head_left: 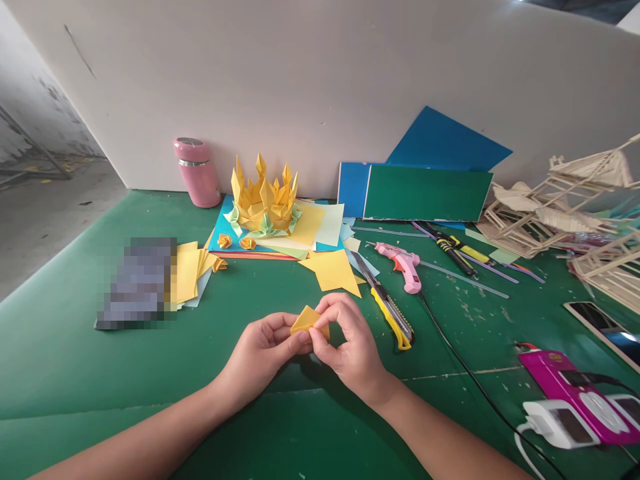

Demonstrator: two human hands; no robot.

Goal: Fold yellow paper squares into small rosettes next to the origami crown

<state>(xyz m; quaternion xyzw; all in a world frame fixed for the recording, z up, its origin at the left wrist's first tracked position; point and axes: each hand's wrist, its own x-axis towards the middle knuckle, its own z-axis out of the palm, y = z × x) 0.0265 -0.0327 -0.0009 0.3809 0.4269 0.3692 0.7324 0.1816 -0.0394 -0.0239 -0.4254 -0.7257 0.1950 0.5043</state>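
Between both hands, a little above the green table, is a small folded piece of yellow paper [306, 318]. My left hand [267, 343] pinches its left and lower edge between thumb and fingers. On its right side, my right hand [347, 337] grips the paper with thumb and index finger. Just beyond lie flat sheets of yellow paper [333, 270]. Farther back stands a folded yellow paper crown [265, 197] with pale green paper pieces round its base. Small orange paper flowers [247, 243] rest in front of it.
Right of my hands lie a yellow utility knife [390, 313] and a pink glue gun [407, 267] with a trailing black cord. A magenta power strip [580, 387] and a phone [607, 330] are at the right, below wooden stick models [530, 207]. A pink flask [199, 175] stands back left.
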